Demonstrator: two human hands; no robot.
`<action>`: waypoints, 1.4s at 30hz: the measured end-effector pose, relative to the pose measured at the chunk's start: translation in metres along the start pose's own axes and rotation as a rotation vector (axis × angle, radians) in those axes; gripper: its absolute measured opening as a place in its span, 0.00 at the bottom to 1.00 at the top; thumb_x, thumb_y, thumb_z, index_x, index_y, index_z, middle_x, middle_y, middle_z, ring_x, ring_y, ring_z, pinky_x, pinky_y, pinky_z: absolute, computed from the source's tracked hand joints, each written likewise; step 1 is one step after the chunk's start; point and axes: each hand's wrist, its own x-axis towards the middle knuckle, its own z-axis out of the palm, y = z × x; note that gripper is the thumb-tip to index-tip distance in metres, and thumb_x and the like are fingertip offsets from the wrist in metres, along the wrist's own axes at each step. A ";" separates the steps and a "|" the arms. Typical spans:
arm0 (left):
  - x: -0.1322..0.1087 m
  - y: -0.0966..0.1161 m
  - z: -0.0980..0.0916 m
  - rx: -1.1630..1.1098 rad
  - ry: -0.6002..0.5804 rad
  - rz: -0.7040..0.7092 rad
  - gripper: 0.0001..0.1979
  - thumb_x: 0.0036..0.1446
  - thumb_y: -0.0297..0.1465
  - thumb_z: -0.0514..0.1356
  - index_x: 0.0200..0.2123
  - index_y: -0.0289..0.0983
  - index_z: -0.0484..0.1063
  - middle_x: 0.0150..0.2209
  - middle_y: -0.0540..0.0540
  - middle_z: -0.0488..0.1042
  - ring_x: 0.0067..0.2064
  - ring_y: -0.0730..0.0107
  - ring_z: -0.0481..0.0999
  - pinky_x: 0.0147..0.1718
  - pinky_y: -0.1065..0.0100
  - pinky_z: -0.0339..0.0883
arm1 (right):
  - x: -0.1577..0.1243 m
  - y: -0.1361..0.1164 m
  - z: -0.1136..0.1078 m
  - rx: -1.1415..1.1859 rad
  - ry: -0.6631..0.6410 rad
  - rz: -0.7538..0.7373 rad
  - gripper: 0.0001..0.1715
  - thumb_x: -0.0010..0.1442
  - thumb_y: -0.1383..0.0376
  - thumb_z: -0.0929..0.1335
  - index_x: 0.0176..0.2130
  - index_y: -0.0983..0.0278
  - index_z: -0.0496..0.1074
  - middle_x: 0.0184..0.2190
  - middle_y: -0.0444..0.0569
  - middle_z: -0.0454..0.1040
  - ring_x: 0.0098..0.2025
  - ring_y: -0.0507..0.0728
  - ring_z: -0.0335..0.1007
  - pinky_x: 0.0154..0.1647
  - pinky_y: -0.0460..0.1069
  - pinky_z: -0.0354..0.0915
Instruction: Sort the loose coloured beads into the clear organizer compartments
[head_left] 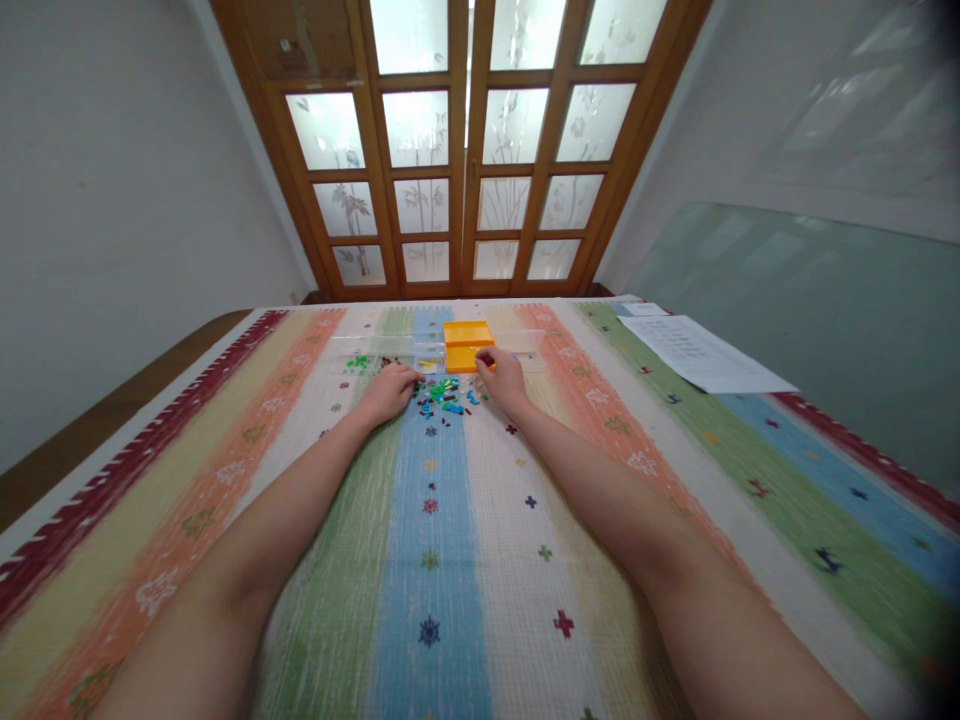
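Item: both my hands at a heap of small sorting pieces on the cloth-covered surface.

Left to right: a clear compartment box lies at the far side, with green pieces in one cell; my left hand rests palm down just in front of it, fingers curled at the left edge of the pile of small coloured pieces, and I cannot tell whether it grips any; the pile lies loose on the blue stripe between my hands; the orange tray sits just behind it; my right hand has its fingertips drawn together at the tray's front right corner, contents too small to tell; a sheet of paper lies well apart.
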 end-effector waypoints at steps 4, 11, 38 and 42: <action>0.001 0.002 0.000 -0.032 -0.026 0.045 0.18 0.66 0.28 0.53 0.49 0.43 0.82 0.45 0.44 0.79 0.50 0.59 0.74 0.55 0.56 0.67 | 0.001 0.007 0.002 0.032 0.047 -0.028 0.18 0.65 0.64 0.65 0.53 0.64 0.75 0.47 0.55 0.80 0.49 0.62 0.74 0.55 0.56 0.66; 0.000 0.004 0.000 -0.059 -0.033 0.071 0.16 0.66 0.30 0.55 0.48 0.44 0.82 0.47 0.46 0.80 0.51 0.60 0.75 0.56 0.56 0.68 | 0.000 0.004 0.003 0.041 0.021 -0.054 0.19 0.65 0.66 0.65 0.54 0.64 0.75 0.49 0.55 0.79 0.50 0.62 0.73 0.57 0.58 0.65; 0.001 0.008 -0.005 -0.039 -0.068 0.078 0.15 0.62 0.28 0.56 0.43 0.44 0.83 0.45 0.46 0.81 0.50 0.59 0.75 0.55 0.56 0.68 | 0.000 -0.013 -0.008 -0.099 -0.227 -0.150 0.12 0.63 0.71 0.66 0.40 0.62 0.79 0.40 0.51 0.81 0.44 0.59 0.73 0.47 0.52 0.64; 0.000 0.004 -0.006 -0.001 -0.039 0.054 0.15 0.60 0.27 0.56 0.42 0.43 0.82 0.44 0.45 0.80 0.50 0.57 0.75 0.54 0.56 0.68 | 0.011 -0.018 -0.024 -0.115 -0.421 -0.113 0.13 0.62 0.71 0.66 0.40 0.62 0.80 0.37 0.48 0.81 0.38 0.57 0.73 0.39 0.49 0.62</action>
